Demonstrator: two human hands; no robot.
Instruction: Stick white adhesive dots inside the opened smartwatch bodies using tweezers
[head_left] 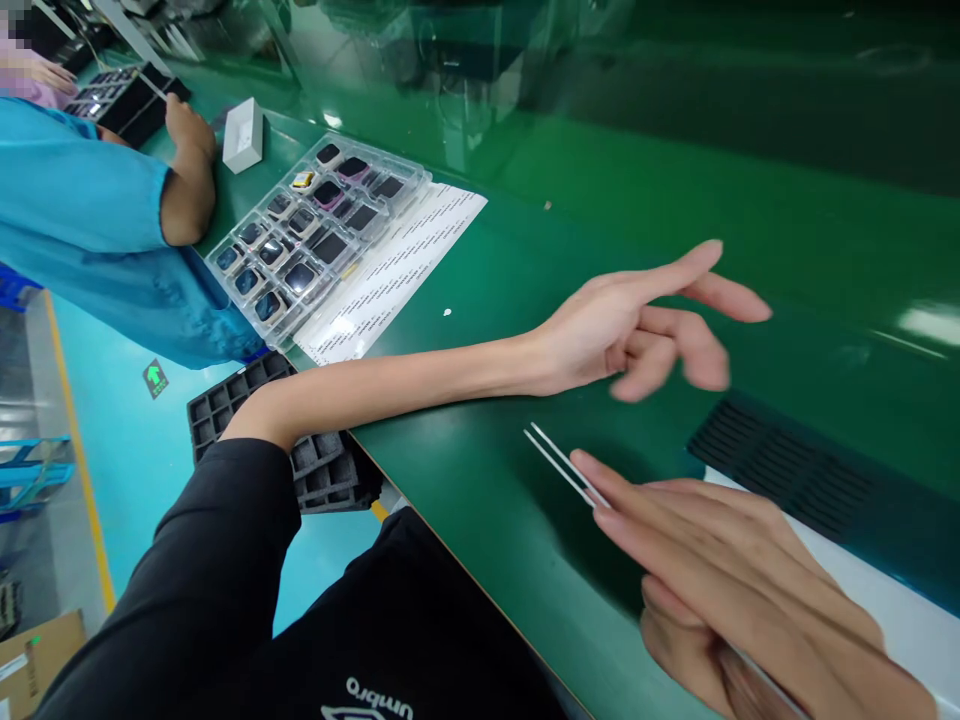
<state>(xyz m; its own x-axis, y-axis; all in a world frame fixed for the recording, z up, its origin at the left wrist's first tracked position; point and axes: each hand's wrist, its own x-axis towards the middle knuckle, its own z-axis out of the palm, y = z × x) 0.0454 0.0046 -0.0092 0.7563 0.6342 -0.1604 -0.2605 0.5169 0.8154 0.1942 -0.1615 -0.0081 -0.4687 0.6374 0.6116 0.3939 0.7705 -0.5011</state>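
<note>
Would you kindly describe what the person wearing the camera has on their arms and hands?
The left hand and right hand are bare: no gloves, rings or watch show. A black sleeve is pushed up past the left elbow, leaving the forearm uncovered. The right arm's sleeve is out of view.

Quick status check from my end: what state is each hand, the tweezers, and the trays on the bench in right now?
left hand: open, fingers spread, above the green bench, holding nothing.
right hand: closed around the tweezers.
tweezers: held, tips slightly apart, gripping nothing.
clear tray: flat on the bench, most pockets filled with small screened parts.
paper sheet: flat, partly under the clear tray.
white box: on the bench beside a co-worker's arm.
black foam tray: on the bench; slots appear empty.
</note>
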